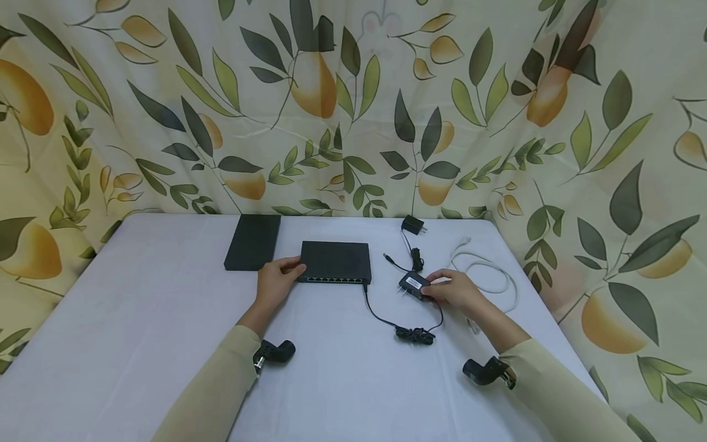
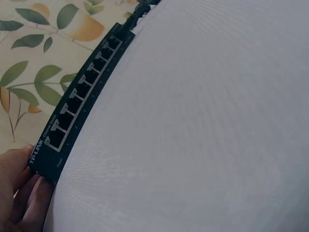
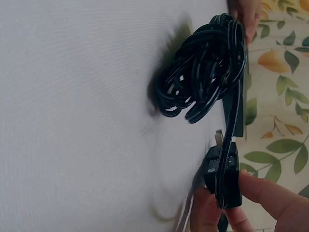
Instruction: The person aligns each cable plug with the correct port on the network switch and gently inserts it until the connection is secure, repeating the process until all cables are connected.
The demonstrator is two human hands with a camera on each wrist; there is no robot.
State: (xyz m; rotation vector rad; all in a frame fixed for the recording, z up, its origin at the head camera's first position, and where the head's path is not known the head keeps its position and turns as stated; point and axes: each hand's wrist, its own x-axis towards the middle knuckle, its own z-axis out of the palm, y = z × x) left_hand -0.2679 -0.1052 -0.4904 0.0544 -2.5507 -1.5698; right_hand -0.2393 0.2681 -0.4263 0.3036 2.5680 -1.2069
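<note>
A black TP-LINK Ethernet switch (image 1: 336, 259) lies on the table, its row of ports (image 2: 84, 89) facing the near side. My left hand (image 1: 277, 281) holds the switch by its left end, thumb on one side and fingers on the other in the left wrist view. At the switch's right end a thin black cord (image 1: 377, 315) is plugged in. This cord runs through a bundled coil (image 3: 203, 67) to a black power adapter (image 1: 413, 283) with metal prongs and a white label. My right hand (image 1: 450, 288) pinches that adapter between thumb and fingers.
Behind the held adapter lies a second black adapter (image 1: 412, 224) with its own bundled cord (image 1: 417, 261). A white cable (image 1: 497, 270) loops at the right, partly behind my right hand. To the left rests a flat black box (image 1: 253, 242). Patterned cloth hangs behind the table (image 1: 331, 387).
</note>
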